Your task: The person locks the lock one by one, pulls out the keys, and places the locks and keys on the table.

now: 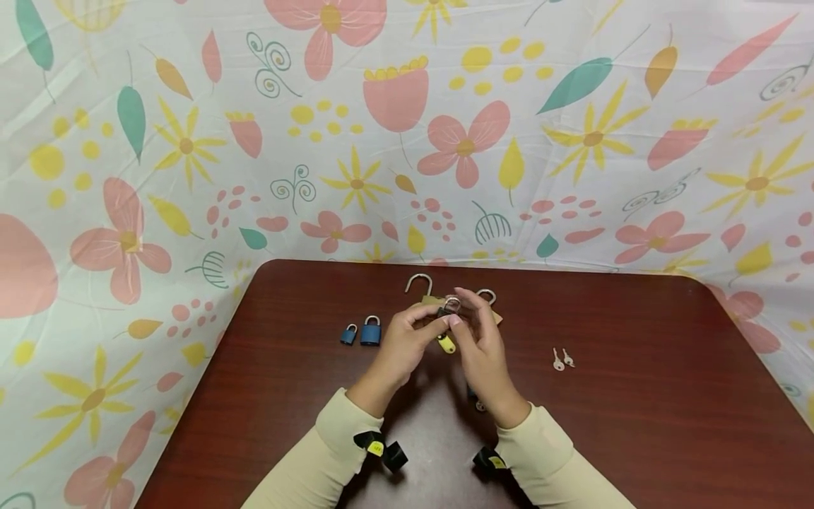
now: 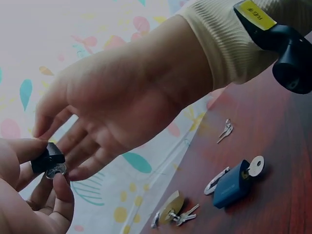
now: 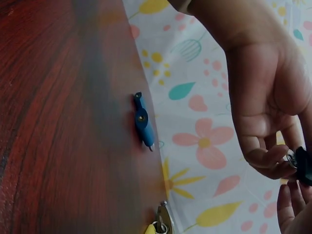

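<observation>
Both hands meet above the table around a small black padlock [image 1: 448,309] with a silver shackle. My left hand [image 1: 397,350] pinches it between thumb and fingers; in the left wrist view the black padlock [image 2: 48,158] sits in those fingers. The right hand [image 1: 486,353] holds it from the other side, its thumb tip beside the left thumb and a finger raised near the shackle. In the right wrist view, the black padlock [image 3: 304,165] is partly cut off by the frame edge. Just behind the hands, a brass padlock [image 1: 432,300] with a raised shackle is partly covered.
Two blue padlocks [image 1: 371,332] stand left of the hands. Another brass padlock [image 1: 498,318] lies behind the right hand, and two loose keys [image 1: 558,360] lie farther right. A blue padlock [image 2: 231,185] with a key in it is near the right forearm. A yellow tag [image 1: 446,344] shows below the fingers.
</observation>
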The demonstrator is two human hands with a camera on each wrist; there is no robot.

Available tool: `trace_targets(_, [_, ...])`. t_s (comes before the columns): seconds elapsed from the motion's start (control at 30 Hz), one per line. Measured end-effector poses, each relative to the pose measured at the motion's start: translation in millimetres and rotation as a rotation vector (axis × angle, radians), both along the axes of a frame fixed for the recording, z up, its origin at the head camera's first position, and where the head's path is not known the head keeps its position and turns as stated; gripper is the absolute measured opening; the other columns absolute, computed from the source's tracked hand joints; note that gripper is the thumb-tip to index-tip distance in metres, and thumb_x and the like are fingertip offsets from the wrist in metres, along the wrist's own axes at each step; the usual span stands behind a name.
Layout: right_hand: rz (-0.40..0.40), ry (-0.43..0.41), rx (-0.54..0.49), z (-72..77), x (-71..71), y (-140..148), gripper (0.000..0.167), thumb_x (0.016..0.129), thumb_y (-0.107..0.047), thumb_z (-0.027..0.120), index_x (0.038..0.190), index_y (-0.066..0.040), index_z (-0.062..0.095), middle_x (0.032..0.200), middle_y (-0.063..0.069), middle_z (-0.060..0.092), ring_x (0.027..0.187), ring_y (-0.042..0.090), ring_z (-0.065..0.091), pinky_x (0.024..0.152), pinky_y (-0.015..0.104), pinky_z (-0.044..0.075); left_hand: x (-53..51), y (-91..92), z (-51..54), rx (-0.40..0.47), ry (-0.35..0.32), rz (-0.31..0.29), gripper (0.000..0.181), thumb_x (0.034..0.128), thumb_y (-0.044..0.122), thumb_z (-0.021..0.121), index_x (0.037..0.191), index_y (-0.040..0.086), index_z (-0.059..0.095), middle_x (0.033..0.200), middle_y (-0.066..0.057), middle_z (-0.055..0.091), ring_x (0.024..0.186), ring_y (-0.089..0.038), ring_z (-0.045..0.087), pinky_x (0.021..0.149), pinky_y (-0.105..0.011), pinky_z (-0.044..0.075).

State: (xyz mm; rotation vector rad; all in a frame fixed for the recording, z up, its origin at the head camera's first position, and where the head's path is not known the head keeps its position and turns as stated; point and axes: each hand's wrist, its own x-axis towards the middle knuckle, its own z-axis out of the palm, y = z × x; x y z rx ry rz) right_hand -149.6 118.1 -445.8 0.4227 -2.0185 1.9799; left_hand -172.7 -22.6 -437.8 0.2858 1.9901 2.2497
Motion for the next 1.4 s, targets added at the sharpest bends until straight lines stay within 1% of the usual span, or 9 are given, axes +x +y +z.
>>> trace_targets(0.03, [-0.005,-0.009,0.006,0.0,-0.3,0.6,0.042,0.106,-0.009,0.051,0.147,-0.011,0.044,0.139,0.015,0.052,0.121,0.015,0.056,0.095,0.016,0.049,-0.8,-0.7,0.5,0.004,0.003,0.010,0.028,0.0946,0.011,0.070,0.119,-0.003,0.071,0.116,-0.013,0.068,0.091,-0.006,0.065,0.080,-0.024,0.056])
trace_targets(0.23, [-0.016,-0.053,-0.007,-0.7,-1.8,-0.3,0.041,0.103,-0.006,0.055,0.141,-0.003,0.041,0.137,0.016,0.051,0.122,0.016,0.054,0.098,0.017,0.048,-2.8,-5.7,6.6,0.052,-0.018,0.053,0.026,0.0932,0.010,0.071,0.116,-0.003,0.071,0.108,-0.006,0.071,0.088,-0.009,0.066,0.084,-0.028,0.057])
trace_targets(0.43, [-0.058,-0.094,0.012,-3.5,-2.4,-3.2,0.028,0.099,-0.006,0.062,0.121,0.004,0.047,0.116,0.009,0.059,0.103,0.010,0.061,0.080,0.017,0.051,-3.5,-8.2,8.4,0.093,-0.032,0.079,0.025,0.0938,0.010,0.071,0.115,-0.003,0.069,0.099,0.003,0.069,0.086,-0.009,0.063,0.080,-0.026,0.056])
trace_targets(0.63, [-0.065,-0.107,0.054,-5.7,-0.8,-3.8,0.023,0.100,-0.010,0.064,0.111,0.002,0.049,0.099,0.008,0.061,0.084,0.014,0.064,0.069,0.019,0.050,-4.2,-8.6,8.4,0.126,-0.045,0.075,0.023,0.0940,0.010,0.070,0.113,-0.003,0.068,0.094,0.004,0.069,0.086,-0.010,0.066,0.080,-0.031,0.058])
trace_targets(0.73, [-0.043,-0.087,0.034,-6.0,-0.6,-4.0,0.023,0.100,-0.009,0.063,0.111,0.003,0.047,0.090,0.014,0.063,0.077,0.019,0.066,0.066,0.021,0.053,-3.9,-8.2,8.7,0.145,-0.043,0.070,0.022,0.0939,0.011,0.070,0.111,-0.002,0.067,0.092,0.003,0.068,0.083,-0.010,0.066,0.079,-0.032,0.058])
trace_targets(0.83, [-0.019,-0.053,0.016,-4.7,-0.7,-4.1,0.022,0.100,-0.006,0.061,0.111,0.005,0.046,0.082,0.018,0.065,0.071,0.017,0.065,0.064,0.025,0.056,-3.6,-7.9,9.2,0.148,-0.041,0.072,0.020,0.0944,0.013,0.071,0.108,-0.001,0.067,0.090,0.003,0.068,0.081,-0.011,0.067,0.078,-0.030,0.058])
trace_targets(0.93, [0.008,-0.044,0.000,-3.7,-0.6,-3.9,0.020,0.100,-0.005,0.061,0.111,0.004,0.047,0.077,0.016,0.066,0.068,0.015,0.065,0.064,0.029,0.057,-3.2,-7.8,9.6,0.131,-0.047,0.082,0.020,0.0948,0.015,0.071,0.106,0.000,0.067,0.087,0.003,0.068,0.079,-0.010,0.067,0.077,-0.030,0.058])
trace_targets(1.13, [0.047,-0.040,-0.008,-4.5,-0.6,-2.3,0.019,0.102,-0.007,0.059,0.110,0.004,0.048,0.075,0.014,0.067,0.068,0.014,0.066,0.065,0.032,0.059,-3.0,-7.5,8.5,0.124,-0.067,0.089,0.022,0.0954,0.017,0.071,0.109,-0.001,0.068,0.084,0.004,0.068,0.077,-0.010,0.068,0.078,-0.033,0.059])
trace_targets(1.4, [0.080,0.031,-0.019,-7.5,-1.9,-0.3,0.019,0.103,-0.005,0.056,0.113,0.008,0.047,0.078,0.016,0.066,0.069,0.011,0.066,0.063,0.032,0.059,-3.5,-7.0,7.7,0.162,-0.063,0.077,0.025,0.0966,0.014,0.068,0.112,-0.006,0.066,0.085,0.004,0.069,0.075,-0.009,0.068,0.072,-0.025,0.058])
